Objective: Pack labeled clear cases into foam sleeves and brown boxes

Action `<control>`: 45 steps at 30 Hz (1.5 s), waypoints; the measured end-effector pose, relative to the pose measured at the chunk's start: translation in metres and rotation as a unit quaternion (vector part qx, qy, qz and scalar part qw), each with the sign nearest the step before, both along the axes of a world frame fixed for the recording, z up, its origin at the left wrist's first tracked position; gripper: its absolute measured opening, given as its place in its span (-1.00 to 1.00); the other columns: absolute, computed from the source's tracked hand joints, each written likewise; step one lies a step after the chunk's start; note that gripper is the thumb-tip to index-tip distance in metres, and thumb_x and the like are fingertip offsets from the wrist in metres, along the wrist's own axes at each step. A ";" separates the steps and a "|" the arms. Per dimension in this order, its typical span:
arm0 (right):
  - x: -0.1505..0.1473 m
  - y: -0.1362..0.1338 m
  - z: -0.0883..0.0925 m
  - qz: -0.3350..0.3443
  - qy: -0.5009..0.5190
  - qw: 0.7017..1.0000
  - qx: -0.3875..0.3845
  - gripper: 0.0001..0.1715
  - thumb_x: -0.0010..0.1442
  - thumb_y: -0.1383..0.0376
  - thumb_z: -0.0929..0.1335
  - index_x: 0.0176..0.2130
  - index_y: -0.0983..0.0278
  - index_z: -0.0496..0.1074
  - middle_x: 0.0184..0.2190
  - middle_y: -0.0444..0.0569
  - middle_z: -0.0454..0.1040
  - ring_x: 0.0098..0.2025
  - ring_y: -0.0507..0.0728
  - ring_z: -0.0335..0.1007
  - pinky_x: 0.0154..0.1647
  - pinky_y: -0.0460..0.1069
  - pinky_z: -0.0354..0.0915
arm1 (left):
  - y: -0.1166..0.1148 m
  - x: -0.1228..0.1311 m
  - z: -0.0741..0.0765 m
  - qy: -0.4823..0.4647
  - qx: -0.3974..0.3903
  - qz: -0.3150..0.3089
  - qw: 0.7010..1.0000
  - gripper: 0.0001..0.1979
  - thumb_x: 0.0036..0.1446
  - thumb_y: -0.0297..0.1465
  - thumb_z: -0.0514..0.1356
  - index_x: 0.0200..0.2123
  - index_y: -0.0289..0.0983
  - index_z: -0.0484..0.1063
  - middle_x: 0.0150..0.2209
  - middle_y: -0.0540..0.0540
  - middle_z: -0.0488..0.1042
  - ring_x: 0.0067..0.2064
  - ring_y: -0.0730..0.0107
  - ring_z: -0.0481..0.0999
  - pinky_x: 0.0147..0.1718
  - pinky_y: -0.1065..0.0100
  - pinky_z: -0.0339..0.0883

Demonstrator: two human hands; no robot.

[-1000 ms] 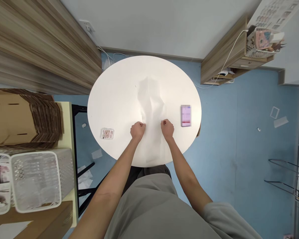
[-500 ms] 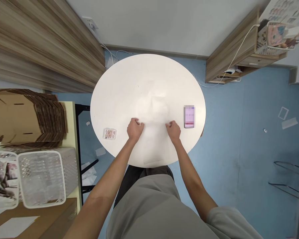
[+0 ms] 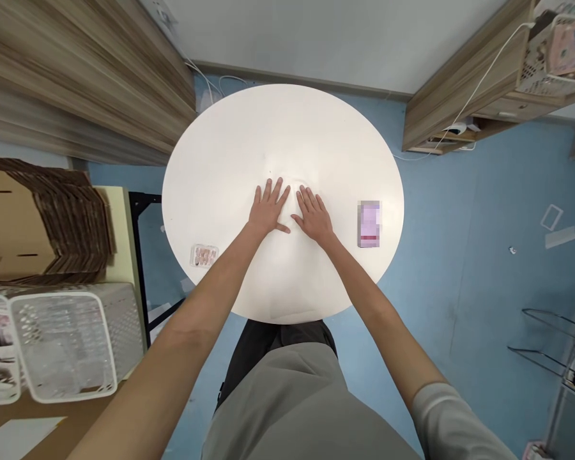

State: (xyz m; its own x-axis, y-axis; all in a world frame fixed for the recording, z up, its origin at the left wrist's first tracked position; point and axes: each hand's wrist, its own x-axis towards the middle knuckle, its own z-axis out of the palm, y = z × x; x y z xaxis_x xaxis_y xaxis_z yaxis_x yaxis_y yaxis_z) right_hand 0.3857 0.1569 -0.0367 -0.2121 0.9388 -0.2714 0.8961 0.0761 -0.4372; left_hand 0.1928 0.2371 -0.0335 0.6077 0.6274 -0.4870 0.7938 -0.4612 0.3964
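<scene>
My left hand (image 3: 267, 211) lies flat on the white oval table (image 3: 287, 121), palm down with fingers spread. Beside it, a small gap away, my right hand (image 3: 314, 216) is also palm down, its fingers stretched and the thumb pointing toward the left hand. A faint pale patch (image 3: 294, 184) shows between the fingertips; against the white tabletop I cannot make out what it is. Left of my left forearm sits a small clear plastic box (image 3: 204, 255) with pinkish pieces inside. To the right of my right hand lies a phone-like rectangle (image 3: 368, 223), its purple face pixelated.
At left, a pale yellow bench (image 3: 119, 236) carries stacked flat cardboard (image 3: 84, 223) and white plastic baskets (image 3: 108, 345). A wooden cabinet (image 3: 464, 89) with a white cable stands at the back right. Scraps of paper (image 3: 560, 237) lie on the blue floor.
Both hands have moved forward and inward across the table. Their curled fingers have opened out flat. The camera view has shifted slightly; the box and the phone-like rectangle keep their places on the table.
</scene>
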 end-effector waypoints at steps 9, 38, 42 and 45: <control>0.007 -0.006 0.001 -0.006 0.025 1.000 0.011 0.06 0.60 -0.26 0.07 0.68 0.37 -0.05 0.72 0.17 -0.13 0.76 0.32 -0.32 0.75 0.36 -0.32 | -0.033 -0.008 0.009 0.006 0.017 0.019 1.000 0.63 -0.06 0.40 0.45 0.71 -0.32 -0.33 0.70 -0.47 -0.48 0.68 -0.47 -0.59 0.56 -0.40 -0.65; -0.049 -0.215 0.030 -0.084 0.003 0.995 -0.059 0.23 0.39 -0.13 0.53 0.65 0.40 0.06 0.70 0.40 -0.20 0.76 0.49 -0.39 0.71 0.47 -0.29 | -0.146 -0.092 0.050 -0.005 -0.016 0.014 1.000 0.28 0.15 0.24 0.44 0.67 -0.27 0.01 0.69 -0.52 -0.20 0.68 -0.48 -0.13 0.56 -0.29 -0.15; -0.050 -0.235 0.043 -0.163 0.003 0.986 -0.035 0.17 0.46 -0.20 0.43 0.65 0.39 0.05 0.71 0.37 -0.20 0.76 0.48 -0.42 0.70 0.49 -0.23 | -0.117 -0.164 0.059 0.054 0.022 0.074 0.996 0.30 0.15 0.24 0.42 0.66 -0.35 -0.07 0.65 -0.62 -0.08 0.66 -0.55 -0.11 0.54 -0.37 -0.12; -0.053 -0.272 0.052 -0.249 -0.007 0.968 -0.026 0.16 0.50 -0.25 0.35 0.64 0.44 0.02 0.70 0.42 -0.18 0.75 0.49 -0.38 0.68 0.49 -0.14 | -0.108 -0.208 0.066 0.100 0.032 0.081 0.991 0.17 0.16 0.11 0.47 0.58 -0.38 0.08 0.56 -0.59 0.14 0.57 -0.51 0.14 0.49 -0.29 0.11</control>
State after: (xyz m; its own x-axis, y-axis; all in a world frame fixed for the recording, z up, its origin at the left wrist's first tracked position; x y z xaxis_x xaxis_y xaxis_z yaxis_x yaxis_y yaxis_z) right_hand 0.3328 -0.1152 0.0149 0.2678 0.9084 -0.3210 0.8218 -0.3893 -0.4160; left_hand -0.0149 0.1294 0.0325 0.3921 0.7420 -0.5438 0.9191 -0.3411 0.1972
